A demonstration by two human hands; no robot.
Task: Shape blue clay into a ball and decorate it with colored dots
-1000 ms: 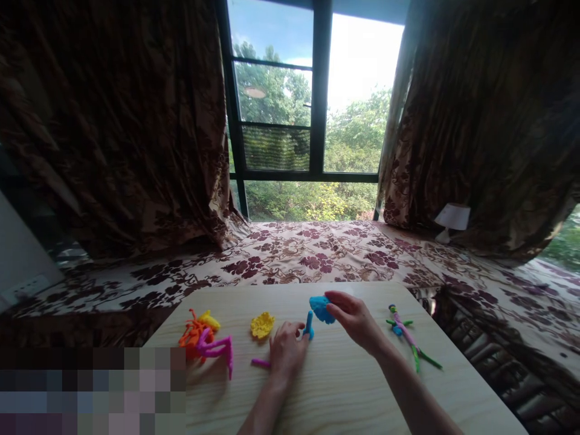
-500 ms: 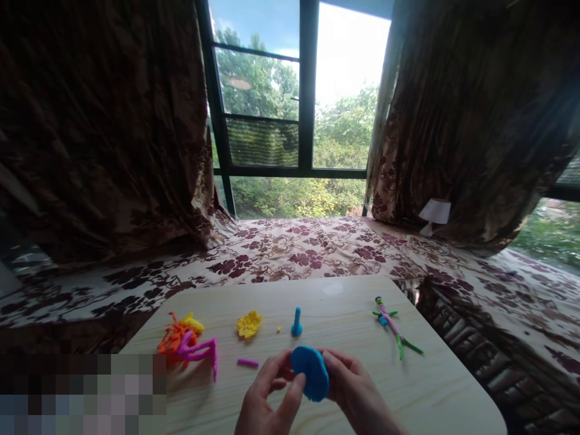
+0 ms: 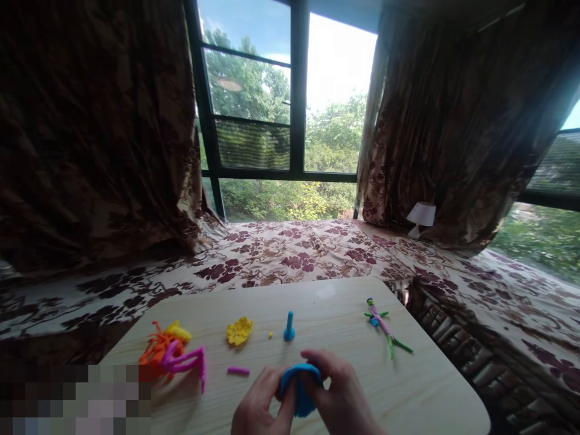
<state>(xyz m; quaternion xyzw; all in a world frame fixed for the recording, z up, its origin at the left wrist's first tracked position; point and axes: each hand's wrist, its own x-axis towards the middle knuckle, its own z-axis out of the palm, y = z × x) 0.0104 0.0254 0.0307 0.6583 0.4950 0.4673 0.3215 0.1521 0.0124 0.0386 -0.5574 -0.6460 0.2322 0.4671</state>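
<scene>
Near the table's front, my left hand (image 3: 263, 402) and my right hand (image 3: 339, 386) both grip a flattened piece of blue modelling clay (image 3: 304, 406). Both thumbs press on its face and it looks cupped. Just beyond my hands a blue clay peg (image 3: 289, 328) stands upright on a round base. Left of the peg lie a tiny yellow clay bit (image 3: 270, 335) and a ruffled yellow clay disc (image 3: 239, 331). A short purple clay stick (image 3: 238, 371) rests left of my left hand.
At the table's left is a heap of orange clay strands (image 3: 156, 350) with a bent magenta clay piece (image 3: 190, 361) and a yellow clay lump (image 3: 178, 331). A pink-and-green clay figure (image 3: 383, 326) lies at the right. Beyond the wooden table (image 3: 430, 386) stands a small lamp (image 3: 421, 214).
My left hand has left the blue peg and taken hold of the blue clay piece, which my right hand brought nearer. The thumbs now press into it. The view has swung rightward.
</scene>
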